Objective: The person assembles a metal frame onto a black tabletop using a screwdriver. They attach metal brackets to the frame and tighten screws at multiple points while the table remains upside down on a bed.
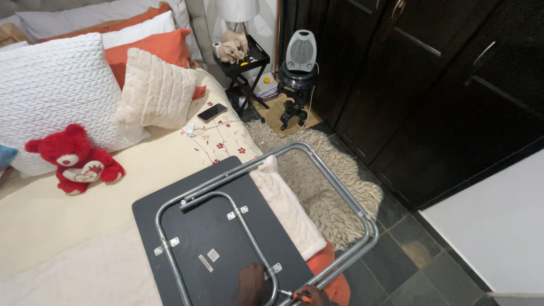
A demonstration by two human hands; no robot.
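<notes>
A black folding tabletop [209, 238] lies upside down on the bed, its grey metal tube legs [317, 164] folded over it. My left hand [251, 283] presses flat on the board beside the inner leg loop, close to a small metal bracket [274, 268]. My right hand [315, 296], at the bottom edge of the view, grips a screwdriver [296, 294] with an orange and black handle. Its tip points left toward the tube near that bracket. Both hands are partly cut off by the frame.
The bed [51, 226] carries a red teddy bear [73, 160], several white and orange pillows [56, 85], a phone [212, 112] and a folded white blanket [286, 207]. On the tiled floor are a shaggy rug [323, 187], a fan heater [300, 51], a black side table [249, 59] and dark wardrobes [430, 73].
</notes>
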